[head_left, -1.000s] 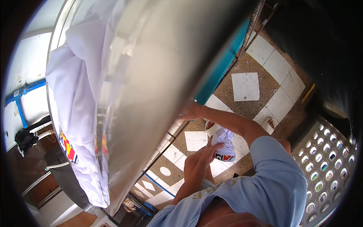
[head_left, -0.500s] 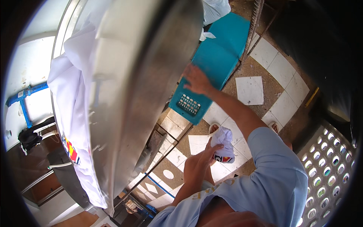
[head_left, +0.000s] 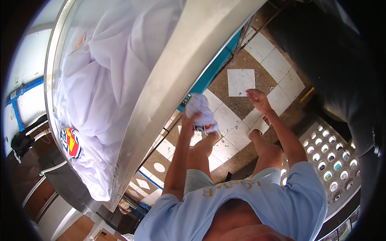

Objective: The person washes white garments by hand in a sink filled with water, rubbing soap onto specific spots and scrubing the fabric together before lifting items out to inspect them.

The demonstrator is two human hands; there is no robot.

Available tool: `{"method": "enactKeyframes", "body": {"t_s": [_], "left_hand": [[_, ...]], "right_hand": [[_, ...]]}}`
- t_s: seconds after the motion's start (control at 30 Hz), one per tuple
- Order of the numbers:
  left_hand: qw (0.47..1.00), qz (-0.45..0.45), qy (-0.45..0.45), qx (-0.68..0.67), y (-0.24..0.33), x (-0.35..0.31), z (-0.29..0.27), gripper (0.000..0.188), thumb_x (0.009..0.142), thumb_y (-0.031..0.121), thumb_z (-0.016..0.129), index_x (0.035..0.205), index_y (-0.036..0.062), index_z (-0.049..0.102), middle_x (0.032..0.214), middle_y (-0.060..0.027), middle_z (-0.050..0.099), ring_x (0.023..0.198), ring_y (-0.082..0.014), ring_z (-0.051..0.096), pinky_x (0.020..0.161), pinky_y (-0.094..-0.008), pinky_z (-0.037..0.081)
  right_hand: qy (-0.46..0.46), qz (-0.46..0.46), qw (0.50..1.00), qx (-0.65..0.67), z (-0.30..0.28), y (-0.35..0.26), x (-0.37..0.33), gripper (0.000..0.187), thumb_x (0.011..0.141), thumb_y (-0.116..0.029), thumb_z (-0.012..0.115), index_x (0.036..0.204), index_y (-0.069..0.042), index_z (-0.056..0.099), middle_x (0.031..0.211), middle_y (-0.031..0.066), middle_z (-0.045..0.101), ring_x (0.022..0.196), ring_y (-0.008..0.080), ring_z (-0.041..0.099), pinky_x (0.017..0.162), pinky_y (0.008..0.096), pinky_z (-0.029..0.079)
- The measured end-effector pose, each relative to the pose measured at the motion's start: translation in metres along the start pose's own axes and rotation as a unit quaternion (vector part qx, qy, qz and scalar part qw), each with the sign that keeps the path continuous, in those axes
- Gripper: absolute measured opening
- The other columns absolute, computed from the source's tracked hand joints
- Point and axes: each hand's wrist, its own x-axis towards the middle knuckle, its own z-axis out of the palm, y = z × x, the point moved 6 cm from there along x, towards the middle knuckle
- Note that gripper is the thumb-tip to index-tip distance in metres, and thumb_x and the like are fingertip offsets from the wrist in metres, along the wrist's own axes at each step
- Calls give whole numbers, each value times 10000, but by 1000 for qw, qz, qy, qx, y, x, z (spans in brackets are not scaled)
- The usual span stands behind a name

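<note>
My left hand (head_left: 189,123) is closed round a bunched white cloth (head_left: 200,109) with a red, yellow and dark print at its lower end. It is held out over the floor, beside the metal rim. Off to the right, above the tiles, my right hand (head_left: 259,101) holds nothing, its fingers loosely bent and apart. On my left, a large heap of white fabric (head_left: 108,76) with a similar coloured print fills a wide metal basin (head_left: 159,90).
Part of a teal plastic crate (head_left: 205,80) shows beyond the basin's edge. The floor has white tiles (head_left: 277,64) set in brown. A perforated block wall (head_left: 329,160) stands at lower right; blue pipes (head_left: 24,90) run along the left wall.
My right hand has drawn back from over the teal crate toward my right. My left hand has moved the bunched cloth forward and left. The basin now shows more of its white fabric.
</note>
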Motion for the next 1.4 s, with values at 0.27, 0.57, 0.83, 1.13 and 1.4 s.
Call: {"method": "enactKeyframes", "body": {"t_s": [0.27, 0.57, 0.83, 1.13, 1.4], "left_hand": [[998, 59, 12, 18, 97, 124, 10, 515, 728, 184, 723, 1169, 36, 503, 985, -106, 614, 911, -236, 625, 756, -392, 546], [958, -51, 163, 229, 54, 122, -41, 691, 753, 546, 660, 1273, 131, 476, 1239, -89, 503, 1081, -251, 496, 768, -443, 446], [952, -83, 147, 254, 50, 63, 0, 652, 820, 546, 573, 1306, 130, 447, 1294, -120, 478, 1181, -278, 455, 948, -443, 396], [907, 142, 67, 390, 86, -52, 81, 535, 867, 433, 582, 1276, 104, 476, 1257, -120, 520, 1150, -258, 489, 954, -387, 399], [954, 163, -237, 80, 240, -261, 128, 382, 929, 204, 549, 1278, 65, 476, 1170, -74, 579, 1054, -163, 554, 904, -326, 436]], "right_hand": [[71, 167, 980, 83, -69, 73, -127, 168, 909, -153, 575, 994, -22, 635, 807, 41, 648, 688, 81, 594, 607, 235, 498], [100, 146, 965, 193, -108, 0, -114, 170, 927, -134, 544, 1030, -20, 616, 834, 39, 632, 740, 104, 576, 694, 243, 473], [-1, -20, 983, 181, -154, -221, -27, 168, 898, -66, 572, 1036, 25, 602, 857, 52, 632, 774, 106, 591, 737, 238, 489], [-117, -99, 974, 166, -126, -488, 30, 170, 879, -72, 586, 1029, 7, 602, 768, 33, 604, 633, 60, 547, 542, 199, 461], [-207, 27, 975, 73, -119, -529, 1, 207, 902, -146, 570, 1071, -31, 604, 782, 1, 611, 509, 32, 500, 441, 169, 356]]}}
